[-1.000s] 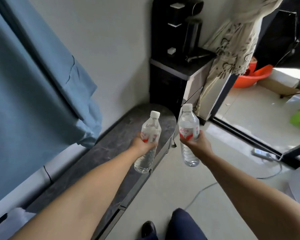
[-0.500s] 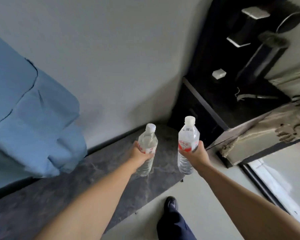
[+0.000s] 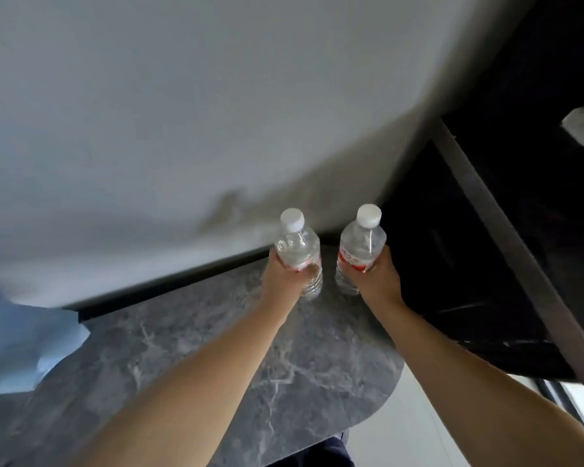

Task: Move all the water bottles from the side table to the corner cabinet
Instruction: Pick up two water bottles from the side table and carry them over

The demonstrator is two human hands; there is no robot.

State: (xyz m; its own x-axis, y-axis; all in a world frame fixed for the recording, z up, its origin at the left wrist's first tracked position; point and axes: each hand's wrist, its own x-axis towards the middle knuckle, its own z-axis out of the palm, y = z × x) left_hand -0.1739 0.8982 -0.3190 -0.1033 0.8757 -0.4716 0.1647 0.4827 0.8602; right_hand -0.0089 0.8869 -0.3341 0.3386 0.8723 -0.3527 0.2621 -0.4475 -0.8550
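Two water bottles, white caps up, one in each fist. My left hand point(image 3: 285, 276) wraps the left bottle point(image 3: 297, 251), my right hand point(image 3: 378, 278) wraps the right bottle point(image 3: 359, 247), side by side, close but apart. Under both grips sits the grey marble counter point(image 3: 284, 365); past the right one, a black cabinet point(image 3: 469, 264). White wall point(image 3: 182, 129) ahead.

Plain grey wall point(image 3: 182, 112) behind; dark marbled desk point(image 3: 300, 365) with rounded end; black cabinet point(image 3: 486, 264) right; blue curtain point(image 3: 14, 342) left.
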